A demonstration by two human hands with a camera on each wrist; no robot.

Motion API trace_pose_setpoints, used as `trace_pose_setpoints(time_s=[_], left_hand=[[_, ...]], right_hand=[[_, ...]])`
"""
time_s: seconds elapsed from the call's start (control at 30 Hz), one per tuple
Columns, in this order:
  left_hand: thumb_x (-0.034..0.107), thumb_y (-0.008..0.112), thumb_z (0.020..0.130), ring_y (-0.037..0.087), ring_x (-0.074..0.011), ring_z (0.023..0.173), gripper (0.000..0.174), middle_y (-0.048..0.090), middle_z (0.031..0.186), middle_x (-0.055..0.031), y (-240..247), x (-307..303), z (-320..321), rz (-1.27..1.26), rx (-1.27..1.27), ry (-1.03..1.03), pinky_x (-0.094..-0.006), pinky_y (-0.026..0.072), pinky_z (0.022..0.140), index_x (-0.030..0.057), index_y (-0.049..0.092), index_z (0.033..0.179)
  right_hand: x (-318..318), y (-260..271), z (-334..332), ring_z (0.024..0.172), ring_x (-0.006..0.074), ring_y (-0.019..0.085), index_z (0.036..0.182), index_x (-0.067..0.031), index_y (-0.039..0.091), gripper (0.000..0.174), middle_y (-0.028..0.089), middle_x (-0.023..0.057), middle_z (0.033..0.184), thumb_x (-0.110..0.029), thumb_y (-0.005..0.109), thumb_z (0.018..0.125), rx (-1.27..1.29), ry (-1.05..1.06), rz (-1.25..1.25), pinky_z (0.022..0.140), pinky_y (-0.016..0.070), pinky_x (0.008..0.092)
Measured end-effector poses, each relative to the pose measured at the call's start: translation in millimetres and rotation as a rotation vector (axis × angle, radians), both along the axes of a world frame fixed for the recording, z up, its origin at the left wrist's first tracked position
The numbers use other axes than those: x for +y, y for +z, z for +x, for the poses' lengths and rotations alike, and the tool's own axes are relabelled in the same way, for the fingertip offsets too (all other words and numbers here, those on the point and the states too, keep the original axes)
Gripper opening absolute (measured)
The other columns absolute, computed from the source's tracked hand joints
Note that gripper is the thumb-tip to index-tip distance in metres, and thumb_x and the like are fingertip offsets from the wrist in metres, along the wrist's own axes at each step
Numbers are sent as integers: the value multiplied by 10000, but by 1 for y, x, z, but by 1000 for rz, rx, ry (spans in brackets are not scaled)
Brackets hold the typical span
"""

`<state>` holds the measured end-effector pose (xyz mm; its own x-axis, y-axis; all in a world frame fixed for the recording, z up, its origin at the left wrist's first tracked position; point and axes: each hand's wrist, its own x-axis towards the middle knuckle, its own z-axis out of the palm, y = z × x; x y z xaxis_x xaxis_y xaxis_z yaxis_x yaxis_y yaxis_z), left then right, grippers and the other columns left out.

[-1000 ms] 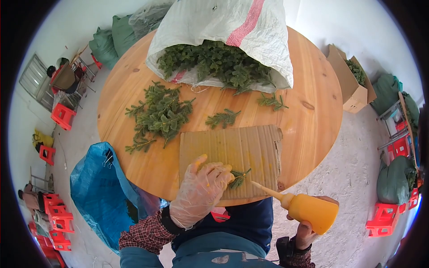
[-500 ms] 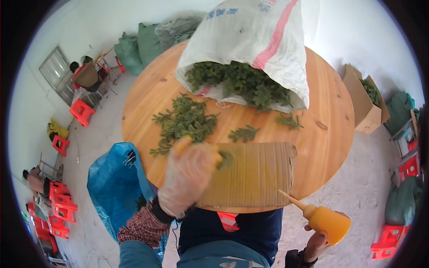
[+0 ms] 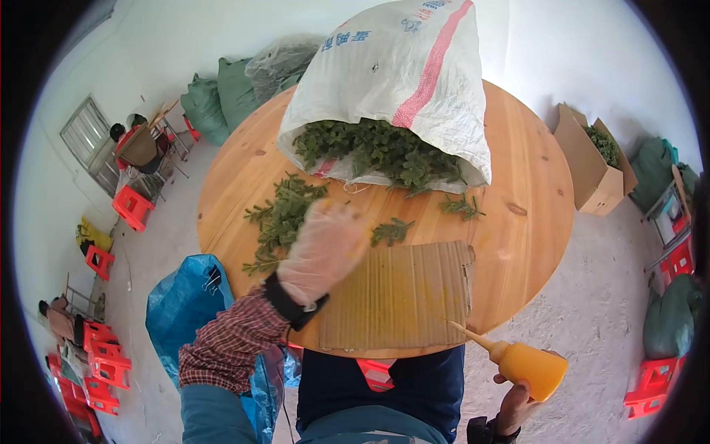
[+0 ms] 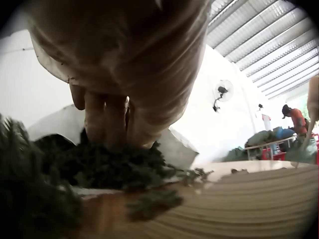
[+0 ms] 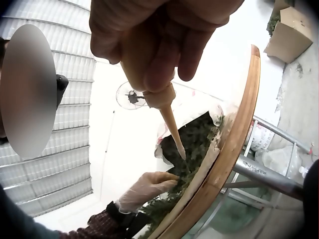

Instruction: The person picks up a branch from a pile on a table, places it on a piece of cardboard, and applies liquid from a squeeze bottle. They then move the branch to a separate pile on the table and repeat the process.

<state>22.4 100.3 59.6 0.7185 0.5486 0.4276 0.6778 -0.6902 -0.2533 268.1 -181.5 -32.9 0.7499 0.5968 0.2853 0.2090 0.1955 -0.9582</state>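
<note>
My gloved left hand [image 3: 324, 244] hovers over the right side of a pile of green fir sprigs [image 3: 277, 222], its fingers pointing down in the left wrist view with nothing visible between them. Beyond its fingertips lies a single sprig [image 3: 392, 231]; another sprig [image 3: 462, 207] is farther right. A bare right hand [image 3: 518, 407] grips a yellow squeeze bottle [image 3: 534, 372] off the table's front right edge. Its long nozzle points left, close to the corrugated cardboard sheet [image 3: 396, 300], which bears yellow smears. The hand hides part of the pile.
A white woven sack [image 3: 384, 81] stuffed with sprigs lies mouth-forward on the round wooden table [image 3: 529, 244]. An open blue bag [image 3: 181, 311] hangs at the left edge. Red stools [image 3: 133, 207], green sacks [image 3: 207, 107] and a carton [image 3: 595, 177] stand around the floor.
My left hand lifted a sprig off the cardboard, moved it up and left, and is now over the pile with that sprig no longer visible. The right hand keeps holding the bottle.
</note>
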Motion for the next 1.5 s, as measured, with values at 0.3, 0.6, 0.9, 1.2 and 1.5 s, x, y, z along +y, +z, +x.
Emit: trace_pose_setpoints(time_s=[0.3, 0.6, 0.9, 1.2, 1.5], left_hand=[[218, 612, 890, 642, -300, 864, 175, 679, 915, -147, -28, 25, 29, -314, 37, 125, -420, 439, 839, 82, 692, 966], [202, 597, 908, 671, -340, 879, 228, 705, 928, -181, 29, 13, -16, -945, -595, 8, -430, 509, 755, 25, 693, 1013], [184, 601, 892, 656, -342, 843, 173, 687, 902, -150, 2, 43, -103, 153, -98, 270, -439, 498, 773, 76, 704, 980], [192, 612, 867, 649, -356, 826, 149, 676, 862, -146, 51, 45, -82, -76, -198, 249, -463, 485, 756, 70, 688, 908], [234, 656, 860, 671, -345, 884, 213, 696, 905, -167, 19, 71, 56, -287, -111, 38, -443, 497, 751, 87, 696, 1009]], right_hand=[[-10, -8, 6, 640, 275, 670, 1239, 55, 454, 624, 524, 157, 1088, -451, 615, 911, -69, -94, 53, 481, 573, 320], [0, 6, 0, 620, 262, 689, 1200, -18, 367, 789, 550, 146, 962, -548, 785, 791, 82, -10, 21, 526, 589, 331], [-1, -9, 5, 629, 264, 671, 1263, 46, 419, 602, 531, 163, 1068, -386, 628, 899, -20, -14, 88, 471, 571, 317], [-8, -7, 11, 672, 259, 678, 1273, 35, 416, 653, 538, 152, 1055, -453, 639, 900, -29, -20, 68, 483, 580, 316], [-16, -3, 11, 673, 256, 681, 1268, 30, 414, 698, 546, 155, 1044, -517, 643, 899, -9, -24, 27, 483, 578, 313]])
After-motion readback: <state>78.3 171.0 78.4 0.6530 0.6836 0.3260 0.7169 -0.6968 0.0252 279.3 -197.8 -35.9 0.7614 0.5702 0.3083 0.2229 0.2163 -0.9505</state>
